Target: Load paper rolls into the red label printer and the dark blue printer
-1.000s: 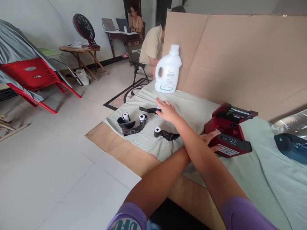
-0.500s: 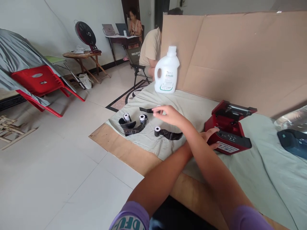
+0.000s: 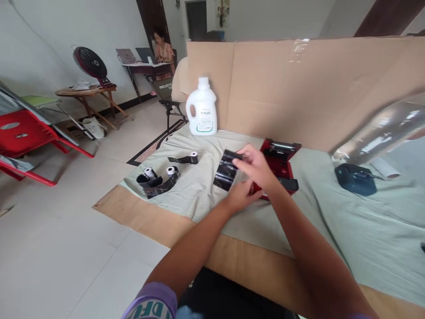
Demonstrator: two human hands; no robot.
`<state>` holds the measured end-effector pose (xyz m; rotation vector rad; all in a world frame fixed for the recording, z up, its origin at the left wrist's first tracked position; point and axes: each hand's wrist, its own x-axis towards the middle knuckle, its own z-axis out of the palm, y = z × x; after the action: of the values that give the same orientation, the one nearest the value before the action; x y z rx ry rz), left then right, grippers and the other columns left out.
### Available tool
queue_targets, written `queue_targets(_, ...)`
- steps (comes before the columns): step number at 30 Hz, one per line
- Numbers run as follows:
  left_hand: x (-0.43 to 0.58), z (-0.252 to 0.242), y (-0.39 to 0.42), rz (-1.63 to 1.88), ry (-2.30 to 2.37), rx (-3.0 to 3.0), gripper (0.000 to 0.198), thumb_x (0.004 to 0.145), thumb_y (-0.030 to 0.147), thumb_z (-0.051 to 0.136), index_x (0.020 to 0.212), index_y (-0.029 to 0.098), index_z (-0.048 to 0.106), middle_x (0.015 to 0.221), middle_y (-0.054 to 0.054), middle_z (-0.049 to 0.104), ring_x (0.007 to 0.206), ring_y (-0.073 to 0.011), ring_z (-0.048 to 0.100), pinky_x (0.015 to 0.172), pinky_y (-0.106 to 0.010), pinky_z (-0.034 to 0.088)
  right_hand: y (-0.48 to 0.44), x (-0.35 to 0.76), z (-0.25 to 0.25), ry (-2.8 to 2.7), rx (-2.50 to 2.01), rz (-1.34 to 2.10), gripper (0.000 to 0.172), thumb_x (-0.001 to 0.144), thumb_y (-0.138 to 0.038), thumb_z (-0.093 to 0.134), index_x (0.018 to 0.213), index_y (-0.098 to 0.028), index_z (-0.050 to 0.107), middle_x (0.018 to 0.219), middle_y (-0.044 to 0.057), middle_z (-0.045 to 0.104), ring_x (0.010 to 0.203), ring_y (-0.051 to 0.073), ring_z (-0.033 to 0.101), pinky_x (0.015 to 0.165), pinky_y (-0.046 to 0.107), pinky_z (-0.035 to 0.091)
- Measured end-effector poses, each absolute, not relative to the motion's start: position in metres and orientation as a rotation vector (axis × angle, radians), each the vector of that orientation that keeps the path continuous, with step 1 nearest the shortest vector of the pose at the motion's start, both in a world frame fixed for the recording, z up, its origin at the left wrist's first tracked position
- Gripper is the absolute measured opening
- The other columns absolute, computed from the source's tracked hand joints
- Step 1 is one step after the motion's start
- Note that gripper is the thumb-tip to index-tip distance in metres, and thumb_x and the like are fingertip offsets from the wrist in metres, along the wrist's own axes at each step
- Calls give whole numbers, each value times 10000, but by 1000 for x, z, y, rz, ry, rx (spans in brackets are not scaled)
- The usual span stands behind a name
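My right hand [image 3: 256, 165] is closed on a small paper roll with a shiny black strip [image 3: 227, 170] hanging from it, held just left of the red printer [image 3: 283, 153]. The printer's lid stands open. My left hand [image 3: 239, 197] sits below the right one, at the printer's front left corner; its fingers are hidden. Three more small white rolls with black strips [image 3: 171, 171] [image 3: 148, 173] [image 3: 193, 156] lie on the pale green cloth [image 3: 199, 195] to the left.
A white detergent bottle [image 3: 201, 108] stands at the back against a cardboard wall [image 3: 299, 88]. A dark blue device [image 3: 354, 179] and a clear film roll [image 3: 381, 133] lie at right. Beyond, a fan [image 3: 89, 63], a red chair [image 3: 23, 133] and seated people.
My right hand has picked up one roll with its black strip from the cloth and brought it right, beside the printer. My arms are no longer crossed. The view has swung right.
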<state>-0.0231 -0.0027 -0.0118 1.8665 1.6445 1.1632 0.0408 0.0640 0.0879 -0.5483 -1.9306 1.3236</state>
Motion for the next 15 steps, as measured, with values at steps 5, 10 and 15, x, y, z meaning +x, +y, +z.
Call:
queue_targets(5,-19,-16,-3,1108,1771,1809,368,924,461,606,1152,174,632,713,13,604,648,-160,580,676,-296,508,108,138,117,-1708,-656,1362,291,705,-386,769,822,-243,545,713,-42,576,588,118,509,566,259,405)
queue_targets(10,-18,-13,-7,1179,1717,1913,719,888,301,644,1531,224,333,854,21,641,643,-126,584,653,-248,500,141,174,102,-2012,-944,1156,230,707,-341,769,816,-214,613,737,3,678,708,185,620,671,318,488)
queue_targets(15,-13,-11,-10,1206,1785,2190,466,970,319,544,1434,278,537,857,3,647,731,-129,612,749,-247,517,150,160,77,-2311,-1216,784,208,822,-196,632,1007,-178,726,1078,87,752,1007,244,678,909,369,507)
